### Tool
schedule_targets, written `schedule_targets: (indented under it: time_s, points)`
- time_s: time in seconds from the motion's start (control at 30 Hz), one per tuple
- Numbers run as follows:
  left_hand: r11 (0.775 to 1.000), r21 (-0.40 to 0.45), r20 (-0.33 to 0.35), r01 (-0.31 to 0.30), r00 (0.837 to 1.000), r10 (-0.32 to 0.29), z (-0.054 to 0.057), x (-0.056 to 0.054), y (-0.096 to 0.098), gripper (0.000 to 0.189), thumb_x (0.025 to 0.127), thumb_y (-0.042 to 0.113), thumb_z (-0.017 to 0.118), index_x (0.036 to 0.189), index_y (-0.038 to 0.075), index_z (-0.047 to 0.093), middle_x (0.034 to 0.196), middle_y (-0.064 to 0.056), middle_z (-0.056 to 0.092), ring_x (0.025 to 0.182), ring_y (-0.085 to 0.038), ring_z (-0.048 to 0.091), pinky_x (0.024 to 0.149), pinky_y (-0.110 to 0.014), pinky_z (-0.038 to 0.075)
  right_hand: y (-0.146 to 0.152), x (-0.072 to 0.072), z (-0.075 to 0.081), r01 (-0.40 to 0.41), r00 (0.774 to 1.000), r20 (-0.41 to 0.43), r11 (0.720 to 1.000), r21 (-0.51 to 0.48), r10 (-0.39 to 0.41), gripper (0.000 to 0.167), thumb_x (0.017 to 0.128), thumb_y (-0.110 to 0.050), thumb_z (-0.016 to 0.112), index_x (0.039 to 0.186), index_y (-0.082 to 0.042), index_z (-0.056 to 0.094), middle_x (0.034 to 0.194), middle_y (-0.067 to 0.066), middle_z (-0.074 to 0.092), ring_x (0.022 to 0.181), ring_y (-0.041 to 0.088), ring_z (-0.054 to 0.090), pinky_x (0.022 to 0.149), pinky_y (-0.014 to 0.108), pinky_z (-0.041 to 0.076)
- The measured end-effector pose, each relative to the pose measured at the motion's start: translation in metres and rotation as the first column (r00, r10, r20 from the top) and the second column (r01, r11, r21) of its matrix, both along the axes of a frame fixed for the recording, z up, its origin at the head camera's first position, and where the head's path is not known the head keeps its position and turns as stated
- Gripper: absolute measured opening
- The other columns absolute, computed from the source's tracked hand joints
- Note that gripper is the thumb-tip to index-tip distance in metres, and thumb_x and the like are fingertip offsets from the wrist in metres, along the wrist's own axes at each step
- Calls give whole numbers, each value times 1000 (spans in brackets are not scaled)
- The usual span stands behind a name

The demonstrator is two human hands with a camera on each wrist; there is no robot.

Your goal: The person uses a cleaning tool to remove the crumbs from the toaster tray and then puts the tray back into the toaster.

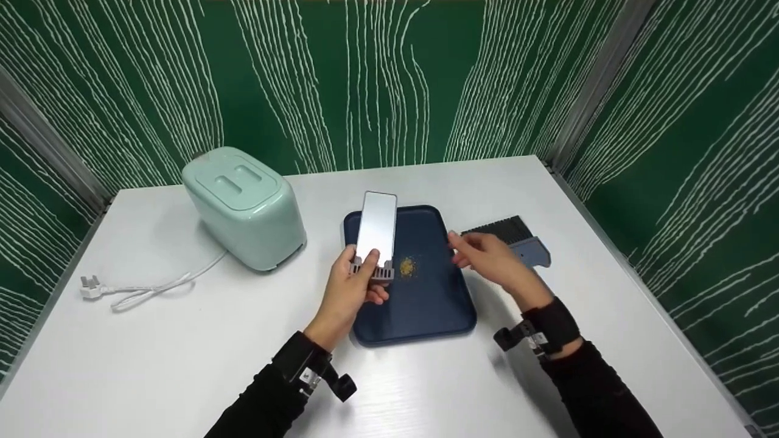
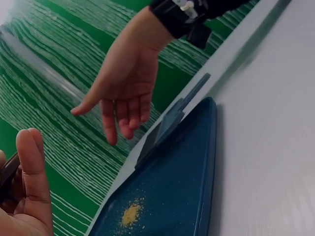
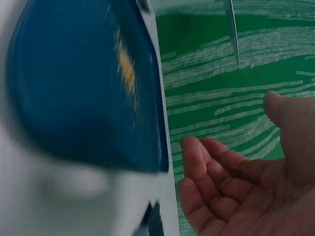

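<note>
My left hand grips the grey slotted end of a flat, silvery crumb tray, thumb on top. The tray slants above the left part of a dark blue serving tray. A small heap of yellow-brown crumbs lies on the blue tray; the left wrist view shows the crumbs too. By the blue tray's right edge, my right hand hovers with fingers loosely bent and nothing in them. Partly hidden behind it is a small grey-blue dustpan-like tool with a dark ridged part.
A mint-green toaster stands at the back left of the white table. Its white cord and plug lie to the left. Green walls with white streaks enclose the table's back and sides.
</note>
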State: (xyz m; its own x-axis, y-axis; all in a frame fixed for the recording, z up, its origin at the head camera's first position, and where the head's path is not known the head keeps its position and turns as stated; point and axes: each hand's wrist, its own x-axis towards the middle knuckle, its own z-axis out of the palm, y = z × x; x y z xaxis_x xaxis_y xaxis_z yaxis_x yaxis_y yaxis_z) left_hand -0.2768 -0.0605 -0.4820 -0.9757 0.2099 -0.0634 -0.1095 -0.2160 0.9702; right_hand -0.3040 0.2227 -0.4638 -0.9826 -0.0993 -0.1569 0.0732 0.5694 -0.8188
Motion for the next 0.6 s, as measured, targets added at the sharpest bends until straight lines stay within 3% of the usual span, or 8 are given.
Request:
schedule_targets:
  time_s: [0.2, 0.3, 0.4, 0.47, 0.6]
  points:
    - [1000, 4, -40, 21, 999, -21, 0, 0, 13, 30, 117, 33, 46, 120, 4, 47, 74, -5, 68, 51, -10, 67, 49, -23, 57, -42, 1, 2, -61, 997, 28, 984, -169, 67, 65, 113, -51, 46, 134, 6, 69, 110, 19, 79, 97, 23, 75, 95, 38, 62]
    - [999, -19, -70, 28, 997, -29, -2, 1, 19, 33, 117, 36, 42, 121, 4, 47, 74, -5, 67, 51, -11, 67, 49, -24, 58, -61, 3, 2, -65, 998, 8, 976, -210, 68, 58, 114, -49, 48, 119, 3, 74, 95, 9, 75, 85, 20, 71, 84, 34, 61]
    - [999, -45, -105, 27, 994, -32, -2, 2, 25, 36, 118, 38, 39, 120, 3, 46, 73, -5, 67, 50, -11, 67, 48, -25, 58, -76, 3, 2, -62, 998, -31, 967, -247, 56, 48, 113, -43, 52, 99, -1, 72, 78, -2, 63, 72, 13, 58, 71, 27, 53]
    - [998, -54, -123, 19, 992, -25, -3, 3, 29, 36, 118, 38, 39, 118, 3, 46, 72, -6, 67, 49, -12, 67, 47, -25, 57, -85, 4, 2, -59, 997, -57, 962, -266, 46, 44, 113, -40, 55, 94, -3, 70, 73, -5, 57, 68, 10, 53, 65, 24, 47]
    - [998, -67, -150, -13, 989, 3, -6, 3, 35, 37, 117, 39, 39, 115, 3, 46, 69, -7, 66, 45, -13, 65, 43, -25, 55, -97, 5, 2, -53, 995, -93, 963, -265, 29, 42, 111, -37, 59, 99, -1, 75, 75, -6, 63, 68, 8, 55, 64, 22, 47]
